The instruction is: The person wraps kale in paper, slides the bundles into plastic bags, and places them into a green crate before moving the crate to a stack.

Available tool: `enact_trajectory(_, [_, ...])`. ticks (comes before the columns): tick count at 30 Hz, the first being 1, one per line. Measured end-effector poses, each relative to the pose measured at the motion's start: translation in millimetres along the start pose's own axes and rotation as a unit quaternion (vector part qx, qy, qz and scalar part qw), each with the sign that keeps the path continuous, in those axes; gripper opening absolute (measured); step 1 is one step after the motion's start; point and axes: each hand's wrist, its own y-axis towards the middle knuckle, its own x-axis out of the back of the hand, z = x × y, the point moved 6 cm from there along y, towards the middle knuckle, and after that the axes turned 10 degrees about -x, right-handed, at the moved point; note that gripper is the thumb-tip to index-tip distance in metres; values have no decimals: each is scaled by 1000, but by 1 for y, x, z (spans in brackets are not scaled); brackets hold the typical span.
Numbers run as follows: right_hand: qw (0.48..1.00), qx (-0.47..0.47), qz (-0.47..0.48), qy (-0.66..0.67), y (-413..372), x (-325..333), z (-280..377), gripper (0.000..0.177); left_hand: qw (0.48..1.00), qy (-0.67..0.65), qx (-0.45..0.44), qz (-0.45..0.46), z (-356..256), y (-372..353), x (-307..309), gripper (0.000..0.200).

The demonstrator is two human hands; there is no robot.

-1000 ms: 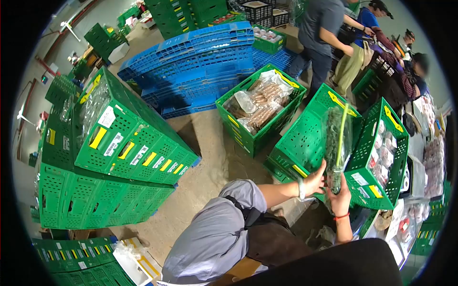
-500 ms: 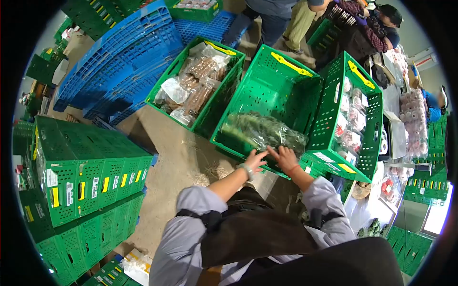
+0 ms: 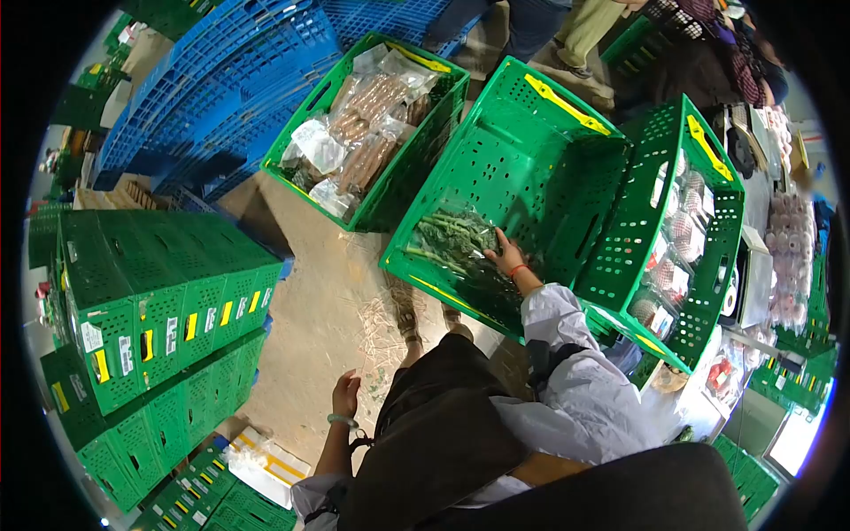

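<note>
A clear bag of leafy green vegetables [image 3: 452,237] lies at the near end of a green crate [image 3: 531,133]. My right hand [image 3: 508,254], with a red band at the wrist, rests on the right part of the bag, thumb and fingers apart. Low on my left side hangs my left hand [image 3: 345,395], away from the crates and wearing a pale bangle. Its fingers are loosely bent and nothing shows in them.
Left of the vegetable crate stands a crate of bagged sausages [image 3: 367,115]; on the right, a tilted crate holds packs of netted fruit [image 3: 682,226]. Stacked green crates [image 3: 168,301] and blue pallets [image 3: 221,97] flank the floor. People's legs [image 3: 531,31] show beyond.
The bag has settled down into the crate, lying further left. My left hand has left it and dropped to my side. My right hand has shifted forward along the bag.
</note>
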Motion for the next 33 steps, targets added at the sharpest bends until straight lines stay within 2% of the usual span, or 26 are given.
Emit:
enact_trajectory(1, [997, 3, 57, 54, 6, -13, 0, 84, 1000, -3, 6, -3, 14, -9, 0, 38])
enact_trajectory(2, [993, 55, 62, 87, 22, -32, -16, 85, 999, 38, 34, -2, 31, -20, 1, 40])
enact_trajectory(3, [993, 55, 68, 83, 7, -24, -11, 85, 995, 79, 59, 0, 40, -31, 4, 41])
enact_trajectory(4, [997, 48, 53, -10, -8, -9, -8, 86, 991, 91, 98, 12, 48, -42, 4, 42])
enact_trajectory(5, [993, 45, 35, -105, -30, 18, 5, 87, 992, 58, 115, 8, 56, -53, 2, 42])
enact_trajectory(6, [989, 41, -42, -132, -57, 47, 30, 94, 988, 69, 135, 20, 65, -60, 1, 42])
enact_trajectory(8, [970, 191, -141, 48, -52, 41, 32, 96, 984, 80, 156, 20, 96, -75, -3, 42])
enact_trajectory(9, [979, 169, -117, 0, -43, 22, 33, 96, 983, 81, 164, -6, 121, -90, -1, 43])
enact_trajectory(10, [973, 219, -37, 70, -20, -14, 26, 94, 982, 137, 128, -7, 112, -99, 0, 47])
enact_trajectory(11, [956, 290, -5, 51, -18, -30, 27, 91, 972, 147, 182, 5, 123, -105, -3, 51])
enact_trajectory(12, [956, 274, 69, 75, -35, -32, 34, 88, 970, 162, 184, 10, 111, -109, -2, 53])
enact_trajectory(13, [951, 257, 150, 88, -16, -61, 12, 84, 975, 131, 180, -2, 119, -112, -5, 53])
enact_trajectory(14, [929, 271, 214, 130, -36, -52, 23, 84, 977, 104, 180, -46, 117, -116, -3, 53])
enact_trajectory(16, [921, 245, 231, 194, 5, -69, -14, 92, 979, 65, 167, -102, 118, -130, -6, 51])
enact_trajectory(17, [966, 156, 195, 74, -25, -30, 13, 92, 979, 53, 155, -119, 123, -134, -6, 51])
enact_trajectory(19, [988, 137, -26, -61, -16, 8, 22, 88, 973, -5, 188, -131, 132, -155, -12, 52])
enact_trajectory(21, [970, 187, -153, -13, 42, 27, 21, 80, 975, 2, 168, -147, 155, -179, -21, 53])
enact_trajectory(23, [948, 215, -231, -29, 40, 47, 75, 74, 970, -51, 203, -126, 185, -205, -30, 53])
enact_trajectory(25, [908, 269, -322, 9, 25, 51, 130, 66, 966, -27, 218, -133, 221, -232, -35, 55])
enact_trajectory(26, [918, 269, -283, 75, 12, 44, 160, 61, 959, -53, 241, -141, 251, -245, -45, 55])
enact_trajectory(27, [902, 318, -284, 68, -12, 35, 193, 58, 950, -79, 262, -149, 285, -254, -48, 56])
enact_trajectory(29, [879, 370, -301, 21, -76, -6, 257, 56, 904, -52, 372, -205, 292, -304, -22, 55])
enact_trajectory(30, [850, 428, -307, -1, -125, -29, 289, 56, 871, -116, 403, -256, 320, -323, -18, 55])
enact_trajectory(31, [870, 400, -290, 5, -140, -62, 310, 56, 849, -176, 404, -291, 382, -327, -32, 59])
enact_trajectory(33, [853, 450, -261, -30, -194, -129, 349, 55, 782, -408, 361, -303, 469, -344, -57, 68])
